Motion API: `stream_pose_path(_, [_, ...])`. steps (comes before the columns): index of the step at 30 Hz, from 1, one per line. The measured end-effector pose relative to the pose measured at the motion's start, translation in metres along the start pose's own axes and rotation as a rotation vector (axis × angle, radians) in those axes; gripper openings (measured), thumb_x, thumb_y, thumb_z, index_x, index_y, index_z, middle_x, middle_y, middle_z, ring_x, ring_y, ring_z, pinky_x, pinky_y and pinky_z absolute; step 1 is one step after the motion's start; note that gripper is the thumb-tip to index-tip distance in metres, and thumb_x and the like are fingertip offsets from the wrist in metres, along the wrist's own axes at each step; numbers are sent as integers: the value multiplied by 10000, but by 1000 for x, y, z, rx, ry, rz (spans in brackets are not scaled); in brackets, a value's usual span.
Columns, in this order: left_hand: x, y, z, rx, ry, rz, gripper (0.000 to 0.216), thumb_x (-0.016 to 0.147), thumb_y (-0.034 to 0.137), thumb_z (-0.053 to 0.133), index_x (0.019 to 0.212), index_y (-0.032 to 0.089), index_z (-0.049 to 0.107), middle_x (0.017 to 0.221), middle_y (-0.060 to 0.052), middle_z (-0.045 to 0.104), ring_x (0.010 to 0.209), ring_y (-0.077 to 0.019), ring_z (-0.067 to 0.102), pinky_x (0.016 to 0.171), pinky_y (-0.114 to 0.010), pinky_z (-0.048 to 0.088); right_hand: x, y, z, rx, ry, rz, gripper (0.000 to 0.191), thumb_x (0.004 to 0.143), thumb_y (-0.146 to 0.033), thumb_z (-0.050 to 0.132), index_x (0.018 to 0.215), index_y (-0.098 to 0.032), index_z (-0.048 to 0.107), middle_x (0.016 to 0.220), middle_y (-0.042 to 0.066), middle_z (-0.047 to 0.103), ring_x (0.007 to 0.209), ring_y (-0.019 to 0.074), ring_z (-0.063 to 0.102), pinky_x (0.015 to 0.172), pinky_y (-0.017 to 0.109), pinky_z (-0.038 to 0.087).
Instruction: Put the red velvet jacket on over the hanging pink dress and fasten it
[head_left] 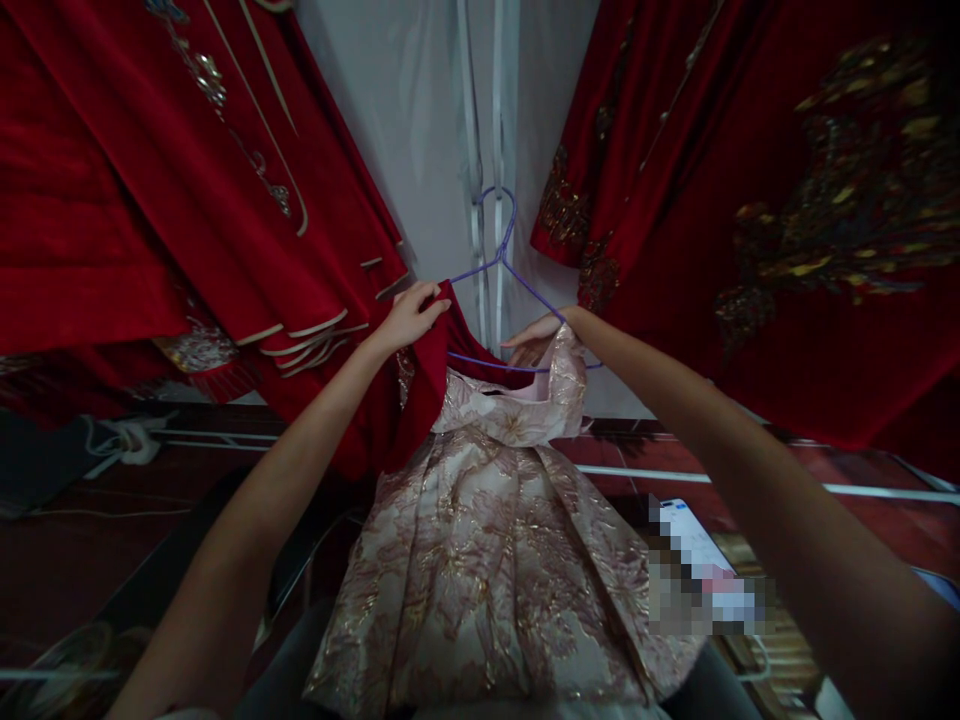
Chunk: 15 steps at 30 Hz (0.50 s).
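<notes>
A pink and gold dress point(487, 560) is seen hanging low over a dark red floor point(67, 560). Its top is held on a purple hanger point(499, 265), where the left hand point(409, 315) is closed on a red cloth point(424, 400) and the right hand point(536, 340) is closed on the dress. Behind, a white wall point(420, 120) is framed by red robes point(150, 200).

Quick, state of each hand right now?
Left hand: closed on the edge of a red velvet garment.
Right hand: gripping the shoulder of a pink-and-gold brocade dress on a purple wire hanger.
</notes>
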<state>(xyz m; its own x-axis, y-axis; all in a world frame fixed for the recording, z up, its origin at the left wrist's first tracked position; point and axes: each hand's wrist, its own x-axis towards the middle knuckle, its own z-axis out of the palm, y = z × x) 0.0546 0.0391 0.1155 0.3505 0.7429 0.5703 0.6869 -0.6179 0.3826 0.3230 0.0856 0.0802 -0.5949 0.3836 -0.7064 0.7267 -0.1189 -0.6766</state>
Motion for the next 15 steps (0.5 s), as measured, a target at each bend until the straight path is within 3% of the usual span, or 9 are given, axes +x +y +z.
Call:
stream_pose_path(4, [0,-3,1,-32,-4,8,216,818,327,510,685,191,408,704,19,433,706,-132,433,731,-267,340,-7,-3,1,48,93,-259,603,816,-646,456,1005,-105,640,1121,137,642,1104,209,573,955,347,454])
stream_pose_path(6, [0,-7,3,-68,-21,-7,219,820,343,506,691,191,415,710,21,435,697,-127,433,721,-263,344,-9,-3,1,13,114,-250,568,826,-620,462,1002,-112,645,1139,138,635,1130,213,559,964,352,452])
stream_pose_path(9, [1,-10,7,-122,-12,-26,218,805,343,519,687,190,419,709,26,434,691,-119,429,702,-254,348,-9,-2,3,-60,43,-167,421,836,-510,523,1010,-150,657,1169,102,626,1155,202,545,961,335,458])
stream_pose_path(12, [1,-7,5,-195,4,-52,231,775,338,553,670,187,415,677,35,418,667,-109,420,665,-240,347,-8,-2,6,-33,7,-370,305,866,-386,516,1093,-220,634,1294,39,553,1264,158,451,984,278,434])
stream_pose_path(15, [2,-1,-7,-326,-101,-164,250,769,378,563,671,187,436,621,44,396,592,-97,407,574,-224,326,-8,-6,9,-26,-38,-460,322,877,-318,501,1181,-261,590,1410,12,441,1321,152,382,956,258,444])
